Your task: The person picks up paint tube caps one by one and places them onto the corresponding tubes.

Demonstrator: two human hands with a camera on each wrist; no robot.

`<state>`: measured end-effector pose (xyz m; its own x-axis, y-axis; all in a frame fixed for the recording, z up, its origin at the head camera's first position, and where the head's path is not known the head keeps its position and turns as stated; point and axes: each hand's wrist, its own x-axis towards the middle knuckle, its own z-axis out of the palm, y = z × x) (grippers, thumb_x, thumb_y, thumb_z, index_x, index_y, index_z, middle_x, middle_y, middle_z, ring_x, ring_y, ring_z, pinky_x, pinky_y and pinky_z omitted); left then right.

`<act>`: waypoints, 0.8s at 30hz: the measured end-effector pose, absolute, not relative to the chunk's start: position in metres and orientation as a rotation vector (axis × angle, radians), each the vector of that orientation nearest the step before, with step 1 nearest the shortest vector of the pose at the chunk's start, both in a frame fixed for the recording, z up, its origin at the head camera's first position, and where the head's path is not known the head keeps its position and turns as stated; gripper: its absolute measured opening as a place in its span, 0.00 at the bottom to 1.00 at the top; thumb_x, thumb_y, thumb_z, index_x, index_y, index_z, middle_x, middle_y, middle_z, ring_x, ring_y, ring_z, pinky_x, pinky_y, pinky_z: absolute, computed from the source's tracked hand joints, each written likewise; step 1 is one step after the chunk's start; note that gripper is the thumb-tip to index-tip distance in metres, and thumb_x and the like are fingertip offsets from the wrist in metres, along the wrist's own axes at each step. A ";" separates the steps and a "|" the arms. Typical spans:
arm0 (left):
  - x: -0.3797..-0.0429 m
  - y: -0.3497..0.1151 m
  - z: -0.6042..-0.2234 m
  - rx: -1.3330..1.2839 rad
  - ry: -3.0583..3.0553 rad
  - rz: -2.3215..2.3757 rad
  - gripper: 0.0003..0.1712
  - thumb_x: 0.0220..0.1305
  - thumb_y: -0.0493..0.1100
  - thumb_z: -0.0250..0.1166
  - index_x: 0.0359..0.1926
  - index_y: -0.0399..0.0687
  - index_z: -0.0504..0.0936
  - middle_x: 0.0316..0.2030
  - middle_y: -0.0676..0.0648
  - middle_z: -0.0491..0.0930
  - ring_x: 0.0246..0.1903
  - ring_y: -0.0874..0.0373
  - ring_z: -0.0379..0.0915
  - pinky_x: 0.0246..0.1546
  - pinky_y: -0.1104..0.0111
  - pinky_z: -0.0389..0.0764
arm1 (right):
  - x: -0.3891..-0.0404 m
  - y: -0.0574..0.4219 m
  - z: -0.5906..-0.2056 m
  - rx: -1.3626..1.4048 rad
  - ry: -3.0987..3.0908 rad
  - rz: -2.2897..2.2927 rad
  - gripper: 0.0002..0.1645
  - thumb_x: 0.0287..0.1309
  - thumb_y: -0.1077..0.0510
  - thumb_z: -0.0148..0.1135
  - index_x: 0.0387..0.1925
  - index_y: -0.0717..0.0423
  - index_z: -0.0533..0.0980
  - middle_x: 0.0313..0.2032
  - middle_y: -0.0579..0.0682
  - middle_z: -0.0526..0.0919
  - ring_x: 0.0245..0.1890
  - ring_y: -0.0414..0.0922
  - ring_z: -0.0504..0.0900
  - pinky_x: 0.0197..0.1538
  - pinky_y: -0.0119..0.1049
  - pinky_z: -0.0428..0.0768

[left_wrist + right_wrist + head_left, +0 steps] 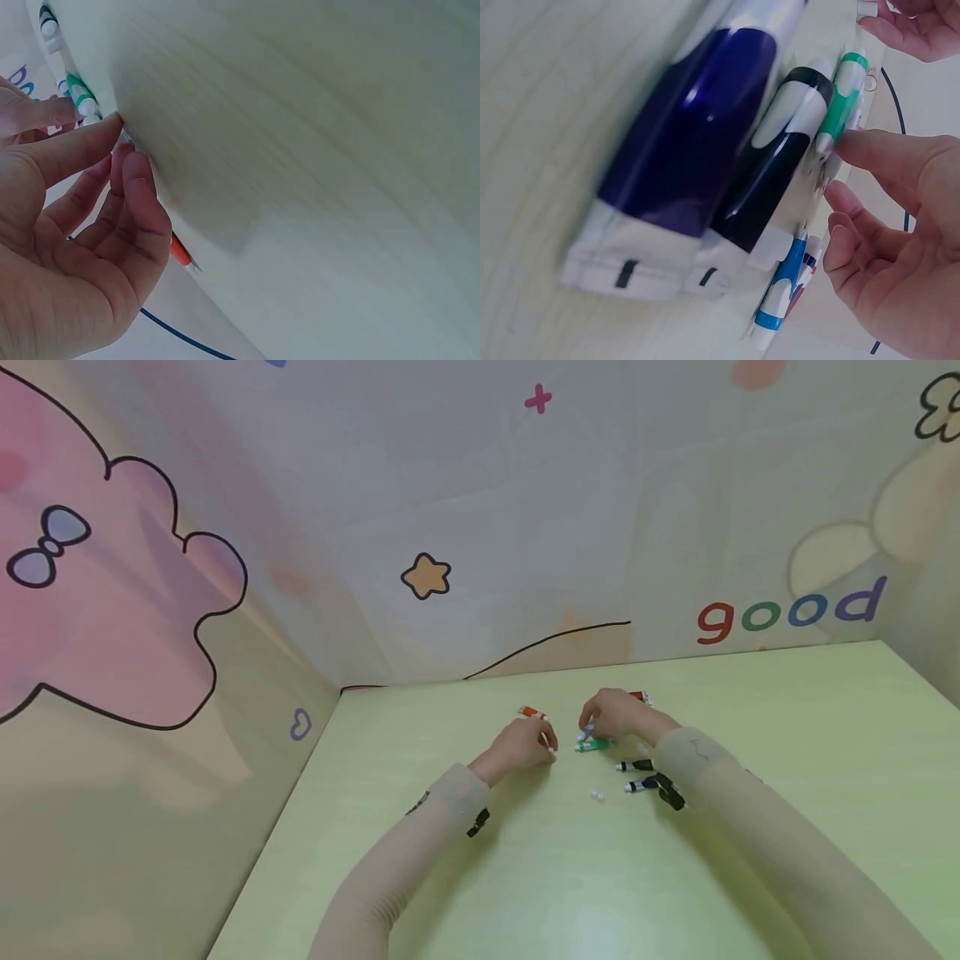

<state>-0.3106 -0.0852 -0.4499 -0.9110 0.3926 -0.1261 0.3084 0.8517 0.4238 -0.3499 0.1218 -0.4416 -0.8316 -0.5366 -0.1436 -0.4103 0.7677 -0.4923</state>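
My left hand [521,745] pinches a small white cap [867,9] between thumb and fingertips, low over the table. Across from it, my right hand [611,714] holds a whitish paint tube [587,731] by its lower end, the capless-looking tip pointing toward the left hand. A green paint tube [592,745] lies right beside that held tube, close under the right thumb [877,150]. Beyond the left hand rests an orange-red paint tube [533,712]. In the left wrist view, the fingers mostly hide the cap.
A black paint tube [636,766] and a dark purple one [642,785] lie below the right forearm. Loose white caps [597,796] sit nearer me. Behind the right hand are a red tube [639,696] and a blue tube [780,289]. A printed cloth wall [525,568] borders the table.
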 end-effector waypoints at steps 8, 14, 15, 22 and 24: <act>-0.308 -0.080 -0.458 0.565 2.784 0.610 0.04 0.62 0.40 0.73 0.36 0.48 0.85 0.30 0.54 0.80 0.30 0.62 0.72 0.35 0.71 0.72 | -0.340 0.129 -0.447 -0.694 2.668 -0.658 0.09 0.61 0.67 0.63 0.41 0.57 0.84 0.47 0.60 0.83 0.50 0.58 0.77 0.59 0.59 0.72; -0.307 -0.082 -0.453 0.578 2.790 0.635 0.04 0.62 0.40 0.72 0.37 0.48 0.84 0.32 0.53 0.81 0.33 0.62 0.73 0.37 0.70 0.73 | -0.338 0.132 -0.446 -0.703 2.685 -0.683 0.07 0.63 0.64 0.64 0.43 0.58 0.83 0.44 0.56 0.83 0.47 0.54 0.78 0.57 0.57 0.74; -0.308 -0.084 -0.452 0.593 2.791 0.647 0.04 0.62 0.39 0.72 0.37 0.48 0.84 0.32 0.53 0.81 0.33 0.62 0.74 0.37 0.71 0.73 | -0.338 0.132 -0.445 -0.694 2.687 -0.695 0.07 0.63 0.64 0.64 0.43 0.58 0.83 0.43 0.55 0.83 0.45 0.54 0.78 0.56 0.56 0.75; -0.314 -0.092 -0.435 0.643 2.824 0.715 0.06 0.63 0.38 0.71 0.40 0.44 0.85 0.34 0.50 0.83 0.34 0.59 0.76 0.38 0.69 0.75 | -0.346 0.132 -0.444 -0.658 2.703 -0.753 0.07 0.63 0.63 0.65 0.43 0.59 0.79 0.41 0.53 0.82 0.42 0.52 0.76 0.53 0.52 0.76; -0.313 -0.093 -0.429 0.623 2.817 0.745 0.05 0.65 0.39 0.70 0.42 0.44 0.85 0.34 0.50 0.83 0.33 0.59 0.76 0.38 0.68 0.75 | -0.346 0.131 -0.444 -0.675 2.702 -0.762 0.07 0.63 0.63 0.65 0.43 0.59 0.79 0.40 0.53 0.81 0.42 0.52 0.76 0.53 0.52 0.75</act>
<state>-0.3128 -0.0931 -0.4292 -0.9000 0.4333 -0.0483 0.3528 0.7888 0.5034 -0.3465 0.1315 -0.4440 -0.8604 -0.4967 -0.1138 -0.3641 0.7555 -0.5447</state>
